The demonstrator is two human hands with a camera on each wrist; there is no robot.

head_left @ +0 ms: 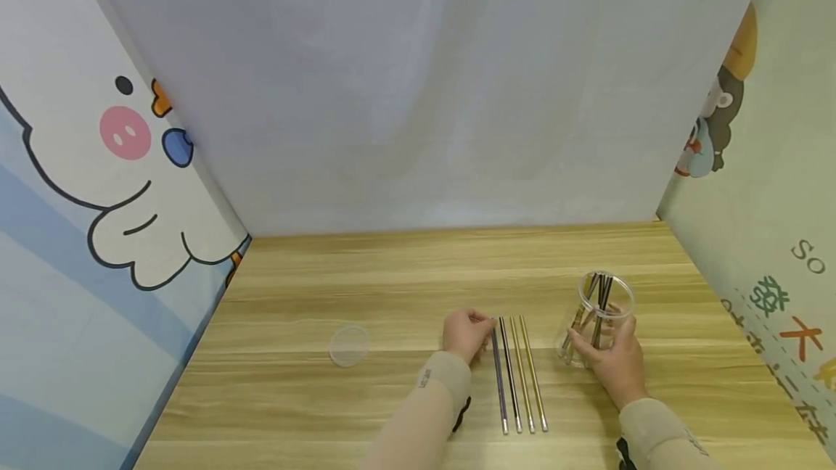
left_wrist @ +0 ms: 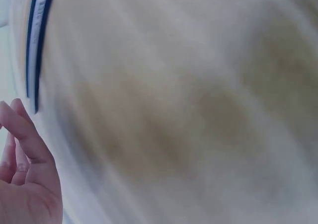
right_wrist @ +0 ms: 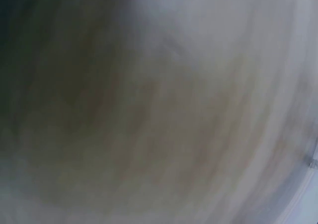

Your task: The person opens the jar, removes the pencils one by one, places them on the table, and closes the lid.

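Four slim pencils lie side by side on the wooden table, two of them dark and two gold, among them the leftmost dark pencil (head_left: 499, 376) and the rightmost gold pencil (head_left: 534, 374). My left hand (head_left: 466, 334) is at the far end of the leftmost one. In the left wrist view, the fingers (left_wrist: 31, 142) are loosely bent beside the dark pencil tips, with nothing visible between them. My right hand (head_left: 614, 365) grips a clear cylindrical jar (head_left: 607, 313), tilted, with several dark and gold pencils inside. The right wrist view is too blurred to show the hand.
A round clear lid (head_left: 349, 345) lies on the table (head_left: 274, 397), left of the left hand. A pale curtain-like panel (head_left: 418, 93) rises along the table's back edge. Printed walls stand at the left (head_left: 59, 252) and right (head_left: 784, 187).
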